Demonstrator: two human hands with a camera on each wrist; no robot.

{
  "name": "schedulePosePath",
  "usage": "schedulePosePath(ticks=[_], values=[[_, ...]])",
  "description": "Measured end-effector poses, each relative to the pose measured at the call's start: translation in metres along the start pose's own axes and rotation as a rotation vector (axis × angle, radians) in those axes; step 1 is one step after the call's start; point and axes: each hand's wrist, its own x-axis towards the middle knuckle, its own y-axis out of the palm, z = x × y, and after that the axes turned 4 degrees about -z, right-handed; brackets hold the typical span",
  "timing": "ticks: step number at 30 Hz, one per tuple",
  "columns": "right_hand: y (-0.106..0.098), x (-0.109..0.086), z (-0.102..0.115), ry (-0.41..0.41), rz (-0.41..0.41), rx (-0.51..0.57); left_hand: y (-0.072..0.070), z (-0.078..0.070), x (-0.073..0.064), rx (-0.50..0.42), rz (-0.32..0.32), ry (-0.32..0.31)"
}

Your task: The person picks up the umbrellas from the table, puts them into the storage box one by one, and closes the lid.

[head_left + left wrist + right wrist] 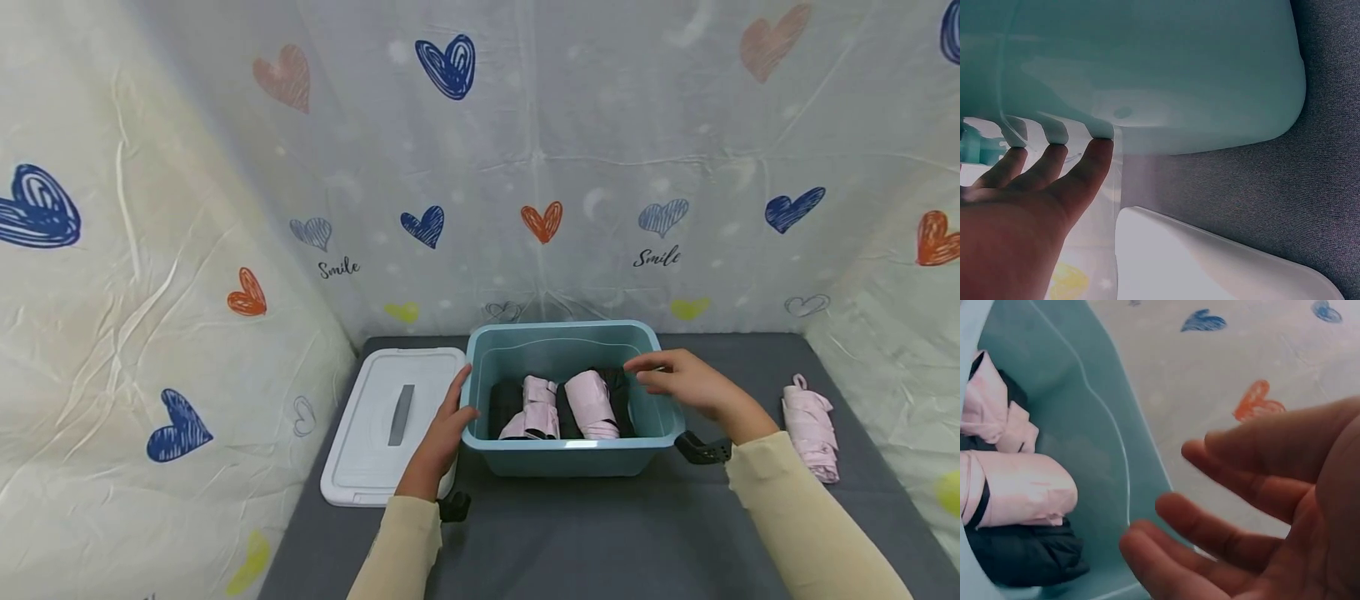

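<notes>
A teal plastic bin [570,454] stands on the dark grey tabletop and holds folded pink umbrellas [592,404] and black ones [506,404] side by side. My left hand [450,421] rests flat against the bin's left wall [1147,75], with straight fingers [1094,165] under the rim. My right hand [678,379] hovers over the bin's right side, fingers relaxed and holding nothing. In the right wrist view its fingers [1210,531] spread above the bin's inside, where a pink umbrella [1016,494] lies on a black one [1022,556].
A white lid [390,425] with a grey handle lies left of the bin. One more folded pink umbrella [810,425] lies on the table at the right. Heart-printed sheeting walls in the back and both sides.
</notes>
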Motion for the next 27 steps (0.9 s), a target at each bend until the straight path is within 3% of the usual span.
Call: schedulePosePath(ticks=[3,8,20,27], values=[[-0.006,-0.003,-0.005,-0.009,0.026,0.118,0.000,0.001,0.001,-0.003,-0.002,-0.004],[-0.015,-0.006,-0.013,-0.031,0.013,0.201,0.000,0.003,0.001,-0.001,-0.022,0.010],[-0.031,-0.015,-0.028,-0.055,-0.088,0.201,0.001,0.003,0.000,-0.010,-0.023,0.010],[-0.042,-0.026,-0.043,-0.011,-0.160,0.178,0.000,0.004,0.001,-0.010,-0.018,0.013]])
